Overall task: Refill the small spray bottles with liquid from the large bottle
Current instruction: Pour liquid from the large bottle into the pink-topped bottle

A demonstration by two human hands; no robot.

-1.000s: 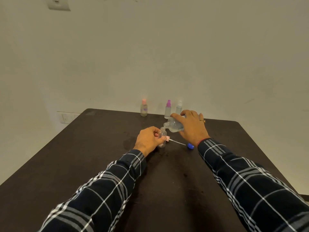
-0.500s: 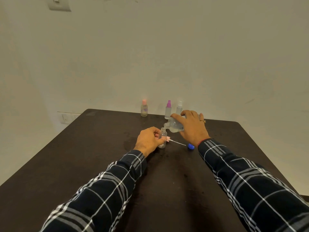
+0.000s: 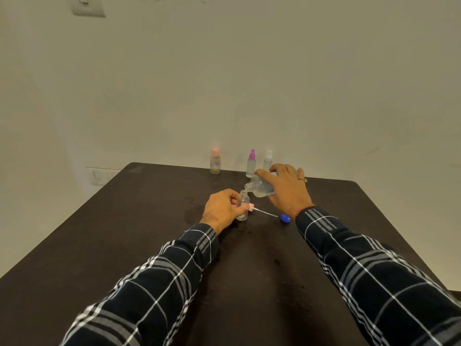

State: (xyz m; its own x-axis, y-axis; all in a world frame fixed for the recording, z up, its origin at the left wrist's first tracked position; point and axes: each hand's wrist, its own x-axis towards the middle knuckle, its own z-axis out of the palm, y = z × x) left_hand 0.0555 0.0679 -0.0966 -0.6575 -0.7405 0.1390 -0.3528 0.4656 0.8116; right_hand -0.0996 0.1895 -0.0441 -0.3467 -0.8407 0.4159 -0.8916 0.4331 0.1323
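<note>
Dark bench [image 3: 124, 233]: left hand [image 3: 220, 208] grips an uncapped small bottle [image 3: 243, 202], right hand [image 3: 287, 188] grips the tipped large bottle [image 3: 260, 188]; filling seems midway.

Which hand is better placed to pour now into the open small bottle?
Right, likely: the right hand grips the tilted large bottle, its mouth at the neck of the small bottle; the left hand holds that bottle upright.
</note>
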